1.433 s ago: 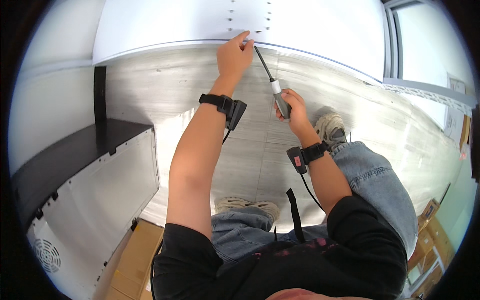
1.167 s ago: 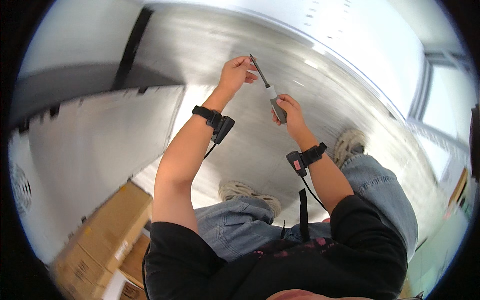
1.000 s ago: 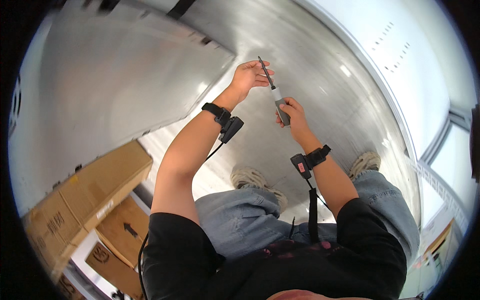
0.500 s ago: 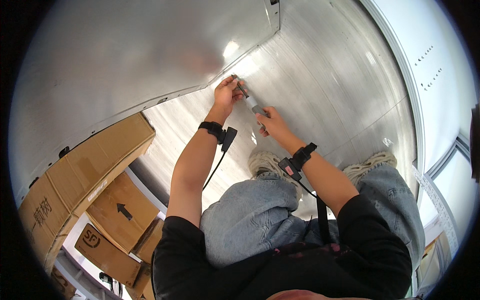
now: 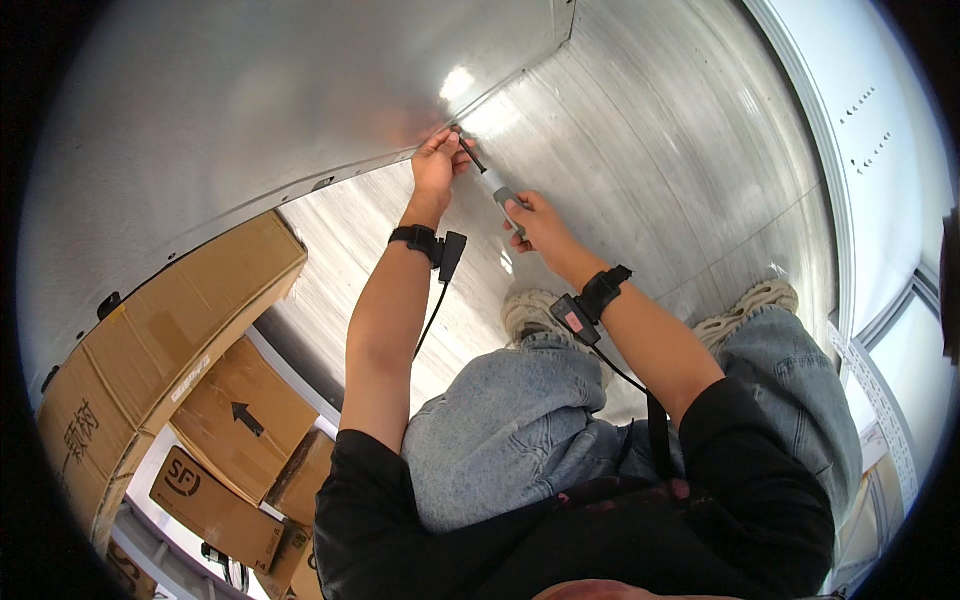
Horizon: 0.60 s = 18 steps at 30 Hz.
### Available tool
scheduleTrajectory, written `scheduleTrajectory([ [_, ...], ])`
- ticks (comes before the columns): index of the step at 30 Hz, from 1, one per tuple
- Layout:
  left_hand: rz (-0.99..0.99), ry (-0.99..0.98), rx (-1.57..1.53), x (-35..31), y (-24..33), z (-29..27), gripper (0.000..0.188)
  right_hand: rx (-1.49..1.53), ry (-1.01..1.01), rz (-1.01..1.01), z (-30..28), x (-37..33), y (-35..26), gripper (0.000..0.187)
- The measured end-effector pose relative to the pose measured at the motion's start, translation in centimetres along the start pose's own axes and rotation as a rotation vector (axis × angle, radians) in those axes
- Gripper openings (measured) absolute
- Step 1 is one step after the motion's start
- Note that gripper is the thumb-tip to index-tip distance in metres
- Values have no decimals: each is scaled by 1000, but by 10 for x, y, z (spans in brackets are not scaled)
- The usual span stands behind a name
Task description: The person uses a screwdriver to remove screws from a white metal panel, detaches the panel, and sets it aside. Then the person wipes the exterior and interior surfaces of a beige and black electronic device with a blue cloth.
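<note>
The right hand is closed around the grey handle of a screwdriver, its fingers wrapped and the thumb laid along the side. From this grip the dark shaft runs forward and to the left, ending at the fingertips of the left hand. We note that these fingers are bent in close beside the tip; whether they pinch the shaft, or some small part, we cannot tell. We judge the tool light, stiff and hardly fragile, with a handle offering better purchase than the slimmer, probably smoother shaft. We would therefore hold it by the handle, and use light fingers near the tip only for guidance. Just beyond the left fingertips we find the lower edge of a grey metal panel; contact there is unclear. To the right of the grip extends the pale, wood-patterned floor. Behind it, toward the body, we see a shoe and a denim-clad leg; farther left lies a long cardboard box.
</note>
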<state>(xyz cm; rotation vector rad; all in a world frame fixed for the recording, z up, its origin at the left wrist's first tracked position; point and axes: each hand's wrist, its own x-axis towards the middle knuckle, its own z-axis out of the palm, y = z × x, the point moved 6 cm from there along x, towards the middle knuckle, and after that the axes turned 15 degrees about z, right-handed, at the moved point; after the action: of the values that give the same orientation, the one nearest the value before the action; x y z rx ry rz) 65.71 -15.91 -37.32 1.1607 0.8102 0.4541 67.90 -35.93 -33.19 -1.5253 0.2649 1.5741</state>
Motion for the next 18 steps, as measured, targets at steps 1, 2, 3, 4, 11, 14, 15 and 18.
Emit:
scheduleTrajectory([
  [1, -6, 11, -3, 0, 1, 0, 17, 8, -8, 1, 1, 0, -1, 36],
  [2, -9, 21, -5, 0, 3, 2, 17, 17, -15, -2, 1, 0, -2, 36],
  [3, -6, 32, 10, 0, 6, 4, 16, 22, -16, 2, 0, 0, -2, 35],
  [4, -4, 42, 24, 0, 7, 8, 15, 28, -16, 5, -1, 0, -1, 34],
  [11, 19, 79, 36, 1, 4, 4, 13, 67, -44, 24, -3, 3, 1, 31],
  [14, 24, 81, 33, 2, 2, 5, 13, 91, -58, 43, -3, 4, 2, 31],
  [15, 34, 92, 31, 2, 1, 5, 13, 106, -68, 55, -3, 4, 2, 30],
  [18, 56, 130, 14, 3, 1, 5, 12, 166, -108, 84, -4, 7, 1, 27],
])
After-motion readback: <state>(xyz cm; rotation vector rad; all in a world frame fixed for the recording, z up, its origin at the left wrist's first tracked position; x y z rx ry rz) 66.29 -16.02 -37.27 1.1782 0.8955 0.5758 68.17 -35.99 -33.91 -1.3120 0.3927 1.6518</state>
